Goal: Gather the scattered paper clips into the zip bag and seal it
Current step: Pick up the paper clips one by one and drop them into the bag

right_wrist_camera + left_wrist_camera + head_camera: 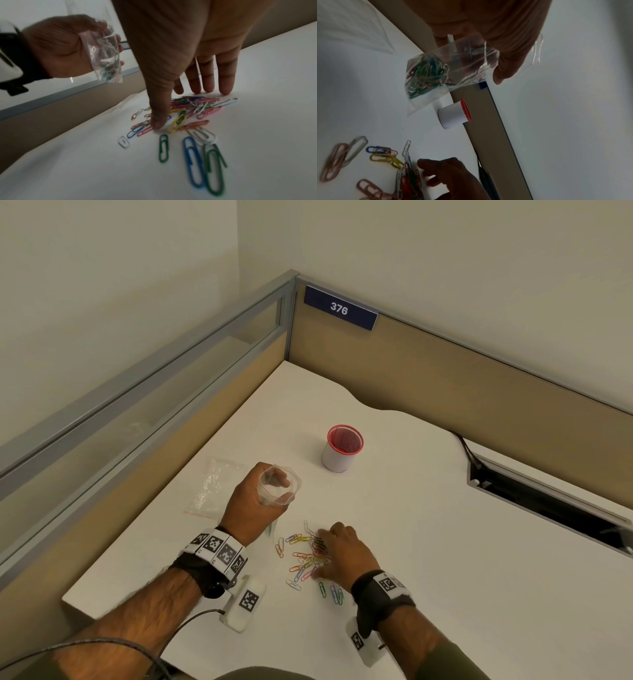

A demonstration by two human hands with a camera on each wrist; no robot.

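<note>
A small clear zip bag (279, 486) hangs above the white desk (428, 542), its mouth held open and facing up by my left hand (255, 501), whose fingers curl round it. Several coloured paper clips (426, 73) lie in the bag's bottom. Many more coloured paper clips (305, 556) lie scattered on the desk just right of the left wrist. My right hand (339, 553) is spread over that pile. Its straight fingers (224, 81) and thumb touch the desk around the clips (190, 108). No clip is lifted.
A white cup with a red mesh rim (342, 448) stands behind the hands. Spare clear plastic bags (212, 487) lie at the left near the partition. A dark cable slot (548, 501) runs along the right. Partition walls close the far and left sides.
</note>
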